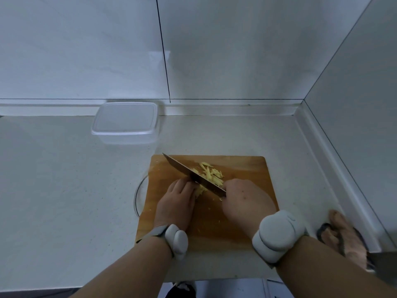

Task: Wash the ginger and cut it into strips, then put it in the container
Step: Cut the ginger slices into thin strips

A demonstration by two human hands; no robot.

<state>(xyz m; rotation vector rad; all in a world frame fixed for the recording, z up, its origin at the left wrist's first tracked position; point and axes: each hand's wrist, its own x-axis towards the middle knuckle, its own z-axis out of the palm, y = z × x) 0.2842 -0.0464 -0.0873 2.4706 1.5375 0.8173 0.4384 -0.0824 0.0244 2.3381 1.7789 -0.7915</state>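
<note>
1. Right hand (242,198) fingers curl round the knife (191,174) handle; left hand (177,203) fingers press curled on the ginger (209,174), mid cutting board (247,168).
2. The blade tip reaches the board's far left edge.
3. The container (124,123) sits well apart by the wall; bare tabletop (64,190) lies to the left.

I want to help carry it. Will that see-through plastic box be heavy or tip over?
Probably light: the plastic container looks thin and nothing shows inside. It likely won't tip, since it sits low and wide on the counter. A push might slide it easily on that smooth surface.
</note>
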